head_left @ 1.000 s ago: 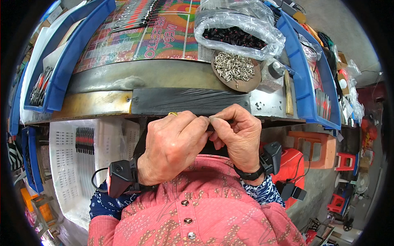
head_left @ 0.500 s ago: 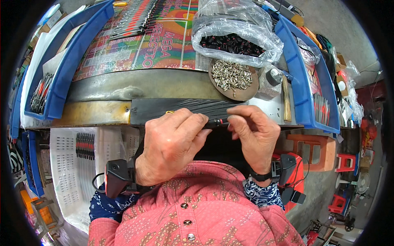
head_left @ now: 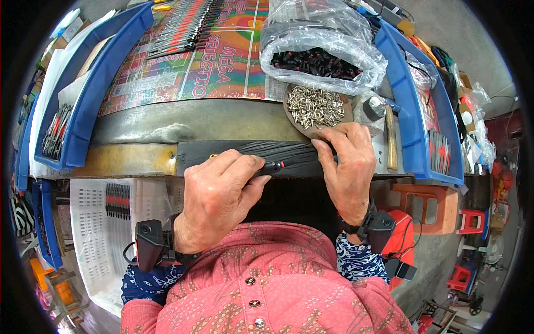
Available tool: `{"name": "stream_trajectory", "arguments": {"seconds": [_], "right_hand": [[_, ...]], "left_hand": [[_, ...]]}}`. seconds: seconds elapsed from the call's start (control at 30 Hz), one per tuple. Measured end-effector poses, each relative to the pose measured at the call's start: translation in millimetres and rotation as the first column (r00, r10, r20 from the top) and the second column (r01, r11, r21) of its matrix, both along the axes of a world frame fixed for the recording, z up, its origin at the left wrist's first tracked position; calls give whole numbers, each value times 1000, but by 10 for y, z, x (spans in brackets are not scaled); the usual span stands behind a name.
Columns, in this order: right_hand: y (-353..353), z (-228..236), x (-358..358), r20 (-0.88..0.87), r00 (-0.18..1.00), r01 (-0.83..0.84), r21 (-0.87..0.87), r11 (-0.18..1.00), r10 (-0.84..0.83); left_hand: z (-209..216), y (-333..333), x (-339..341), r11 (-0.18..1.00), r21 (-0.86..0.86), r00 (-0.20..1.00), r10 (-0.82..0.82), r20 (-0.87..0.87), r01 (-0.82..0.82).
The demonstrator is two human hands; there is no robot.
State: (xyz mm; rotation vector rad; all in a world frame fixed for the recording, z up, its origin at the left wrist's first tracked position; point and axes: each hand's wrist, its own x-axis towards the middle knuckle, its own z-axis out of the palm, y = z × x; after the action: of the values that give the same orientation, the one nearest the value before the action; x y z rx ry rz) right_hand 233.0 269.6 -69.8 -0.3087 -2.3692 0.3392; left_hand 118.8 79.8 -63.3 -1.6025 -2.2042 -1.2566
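My left hand (head_left: 222,195) pinches a short black pen part with a red ring (head_left: 272,168) between thumb and fingertips, its red end pointing right. My right hand (head_left: 350,167) is at the near rim of a round brown dish (head_left: 295,123), thumb and forefinger drawn together in a pinch. Whatever is between those fingertips is too small or hidden to make out. In the dish lies a heap of small silvery metal tips (head_left: 314,106). Thin black rods (head_left: 278,150) lie on a dark pad along the bench edge, between and behind both hands.
Beyond the dish, a clear plastic bag (head_left: 328,42) holds many black parts. Red-and-black pens (head_left: 181,28) lie in a row on a printed sheet. Blue bins (head_left: 83,133) flank the bench, with a wooden-handled tool (head_left: 391,139) at right. A white basket (head_left: 100,245) stands below left.
My right hand has left the black part and moved up and back to the dish rim. My left hand has shifted slightly left, keeping the pen part.
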Motion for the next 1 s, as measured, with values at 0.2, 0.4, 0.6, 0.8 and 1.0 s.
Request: {"name": "stream_trajectory", "arguments": {"seconds": [0.2,0.4,0.6,0.8,1.0], "right_hand": [[47,22,0,15,999,-42,-127,991,44],[97,89,21,81,994,-51,-235,971,72],[-76,136,56,15,999,-41,-357,933,49],[-380,144,171,-208,949,-309,-482,820,235],[-507,65,152,-282,909,-414,-534,737,307]], "left_hand": [[-4,-17,3,1000,-29,1000,-8,6,8],[19,-40,20,999,-34,999,-23,45,24],[29,-68,51,998,-40,992,-50,113,55],[51,-90,83,995,-43,988,-80,132,86],[61,-96,147,997,-19,989,-75,130,79]]}}
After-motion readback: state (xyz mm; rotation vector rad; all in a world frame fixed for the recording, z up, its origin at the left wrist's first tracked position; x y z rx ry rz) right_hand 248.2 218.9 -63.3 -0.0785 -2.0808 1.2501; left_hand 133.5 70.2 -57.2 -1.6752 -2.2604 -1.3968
